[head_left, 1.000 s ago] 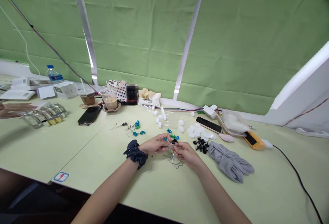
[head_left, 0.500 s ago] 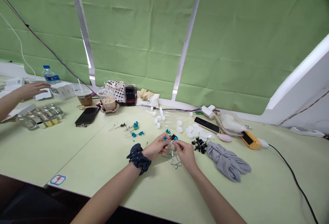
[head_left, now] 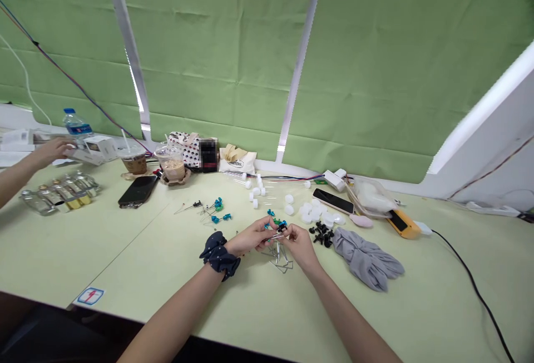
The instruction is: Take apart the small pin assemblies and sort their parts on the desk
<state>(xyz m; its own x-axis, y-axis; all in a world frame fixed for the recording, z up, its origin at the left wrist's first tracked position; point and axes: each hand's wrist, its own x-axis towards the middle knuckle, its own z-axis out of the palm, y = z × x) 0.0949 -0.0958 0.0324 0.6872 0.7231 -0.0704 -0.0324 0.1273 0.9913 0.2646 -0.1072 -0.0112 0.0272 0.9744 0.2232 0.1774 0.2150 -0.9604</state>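
My left hand (head_left: 252, 237), with a dark dotted scrunchie (head_left: 219, 255) at its wrist, pinches a thin metal wire piece (head_left: 275, 235). Facing it, my right hand (head_left: 300, 245) has its fingertips closed at the other end of the wire, by a small black part (head_left: 282, 228). Whether the black part is fixed to the wire is too small to tell. Bent metal wires (head_left: 283, 266) lie on the table just below both hands. Small blue and green plastic parts (head_left: 271, 212) sit right behind the fingers. Black plastic pieces (head_left: 322, 235) are heaped beside my right hand.
White round caps (head_left: 306, 213), clear tubes (head_left: 277, 189) and a phone (head_left: 332, 201) lie behind. A grey cloth (head_left: 367, 257) is at right. More blue parts on wires (head_left: 217, 205), drink cups (head_left: 173, 168) and glass bottles (head_left: 62, 192) stand left, near another person's hand (head_left: 54, 152).
My hands stay together over the bent wires, with only slight finger shifts around the wire piece. The other person's hand at left has moved down onto a white box, which now tilts.
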